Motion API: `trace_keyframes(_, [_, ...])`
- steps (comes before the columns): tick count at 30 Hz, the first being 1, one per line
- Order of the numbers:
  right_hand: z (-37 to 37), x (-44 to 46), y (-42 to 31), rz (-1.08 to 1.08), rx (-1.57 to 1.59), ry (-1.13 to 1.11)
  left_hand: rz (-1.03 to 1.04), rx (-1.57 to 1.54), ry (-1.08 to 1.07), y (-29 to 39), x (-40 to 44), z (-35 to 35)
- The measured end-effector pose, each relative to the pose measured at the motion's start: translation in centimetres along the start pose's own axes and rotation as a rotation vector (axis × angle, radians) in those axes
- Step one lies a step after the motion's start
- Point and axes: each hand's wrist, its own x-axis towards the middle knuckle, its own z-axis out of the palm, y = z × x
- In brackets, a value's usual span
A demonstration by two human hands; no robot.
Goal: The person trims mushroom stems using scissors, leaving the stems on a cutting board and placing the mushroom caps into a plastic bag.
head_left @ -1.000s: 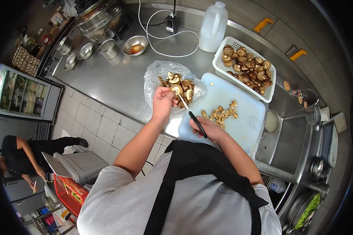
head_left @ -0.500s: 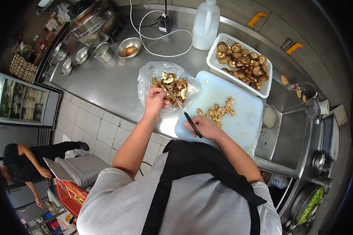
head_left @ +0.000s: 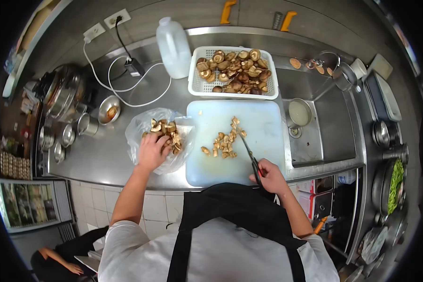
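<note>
My left hand [head_left: 152, 151] rests on the sliced mushrooms [head_left: 175, 137] in the clear plastic bag [head_left: 135, 128], its fingers bent down over them; whether it grips a piece is hidden. My right hand [head_left: 269, 176] is closed round the black handle of a long knife [head_left: 250, 152], whose blade points up and away over the light blue cutting board [head_left: 207, 174]. Small mushroom pieces [head_left: 224, 143] lie in a cluster on the board, beside the blade's tip. Behind the board, a white basket [head_left: 191, 84] holds whole mushrooms [head_left: 239, 70].
A plastic jug [head_left: 174, 51] stands left of the basket, near a white cable [head_left: 145, 104]. Metal bowls [head_left: 109, 104] are at the left. The sink [head_left: 336, 127] with a pot [head_left: 300, 113] is at the right. Another person's arm [head_left: 58, 261] shows at lower left.
The view has turned to the right. My right hand has taken the knife from over the bag to over the board. My left hand now reaches down onto the mushrooms in the bag.
</note>
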Motion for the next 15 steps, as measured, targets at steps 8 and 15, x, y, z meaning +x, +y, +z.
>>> trace_keyframes(8, [-0.1, -4.5, 2.3, -0.034, 0.037, 0.259, 0.109, -0.056, 0.041, 3.1, 11.3, -4.9])
trace_keyframes(15, [-0.5, -5.2, -1.9, -0.235, -0.11, 0.345, 0.199, -0.035, -0.199, 8.1, 28.2, 2.8])
